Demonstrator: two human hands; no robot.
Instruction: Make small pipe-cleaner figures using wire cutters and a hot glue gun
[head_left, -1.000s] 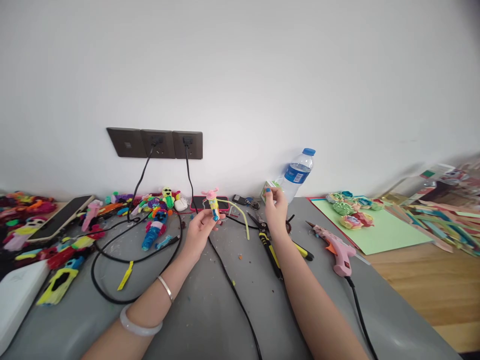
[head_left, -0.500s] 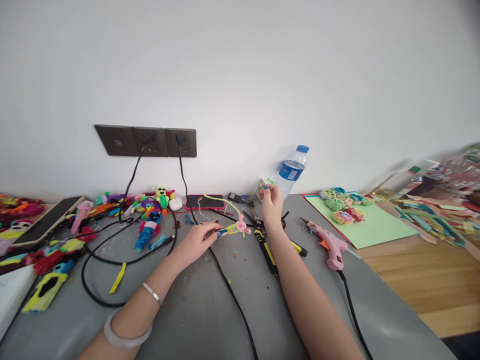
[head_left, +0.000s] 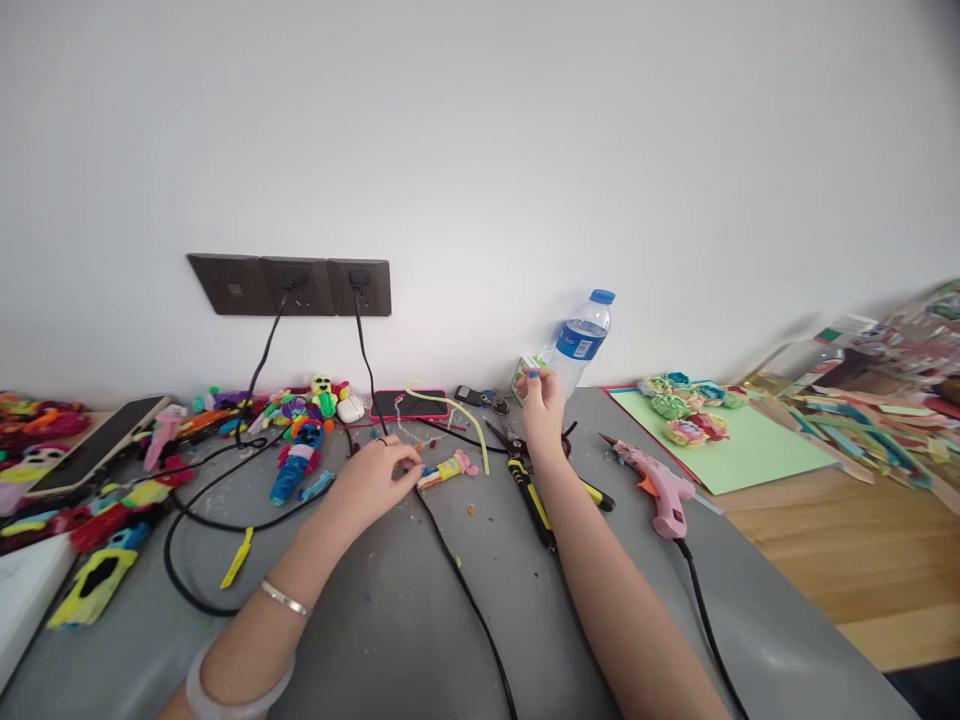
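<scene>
My left hand (head_left: 373, 482) rests low on the grey table (head_left: 420, 640), fingers curled, its fingertips at the blue end of a small pink, yellow and blue pipe-cleaner figure (head_left: 445, 468) that lies flat on the table. A yellow-green pipe cleaner (head_left: 457, 412) arcs up from the figure. My right hand (head_left: 541, 410) is raised farther back near the water bottle (head_left: 579, 342), its fingers pinched together on something too small to make out. A small green box (head_left: 523, 375) sits just behind that hand.
Scissors and yellow-handled pliers (head_left: 534, 490) lie under my right forearm. A pink glue gun (head_left: 654, 488) lies to the right, beside green paper (head_left: 742, 452) with paper flowers. Black cables (head_left: 457, 580) run from wall sockets (head_left: 292, 286). Pipe-cleaner figures (head_left: 300, 440) and phones (head_left: 97, 440) crowd the left.
My left hand has lowered the pipe-cleaner figure from upright in the air to lying flat on the table. My right hand has stayed raised near the bottle.
</scene>
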